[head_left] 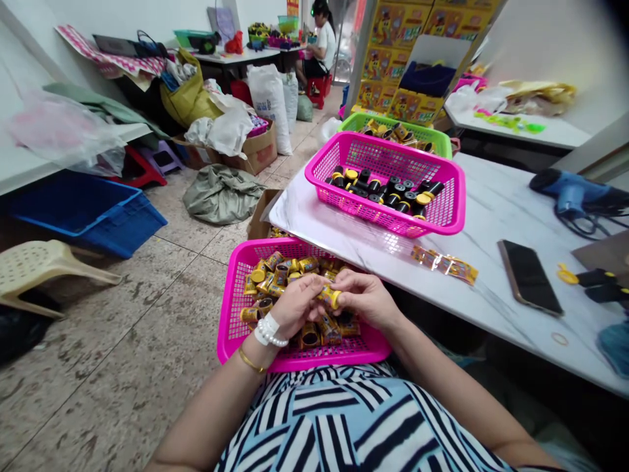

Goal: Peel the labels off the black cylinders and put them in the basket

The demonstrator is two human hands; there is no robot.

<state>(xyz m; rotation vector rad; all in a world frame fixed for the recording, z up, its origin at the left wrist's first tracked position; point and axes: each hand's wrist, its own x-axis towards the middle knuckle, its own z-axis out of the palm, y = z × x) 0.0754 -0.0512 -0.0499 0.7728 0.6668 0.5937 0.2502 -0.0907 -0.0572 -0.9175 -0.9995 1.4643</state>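
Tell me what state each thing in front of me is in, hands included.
Left hand: closed on the yellow canister
Right hand: fingers pinching the same canister
Near pink basket: piled with wrapped canisters
Far pink basket: partly filled with black canisters
Phone: face up, screen dark
Blue heat gun: lying down, on or off unclear
Printed wrappers: lying flat
White sack: upright

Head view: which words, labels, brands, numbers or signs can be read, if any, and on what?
None reads clearly.
Stacked yellow cartons: coloured lettering, too blurred.
White sack: blue print, too small.
Printed strip on the table: too small.
Held yellow piece: print too small.
Orange sign at the back: blurred.
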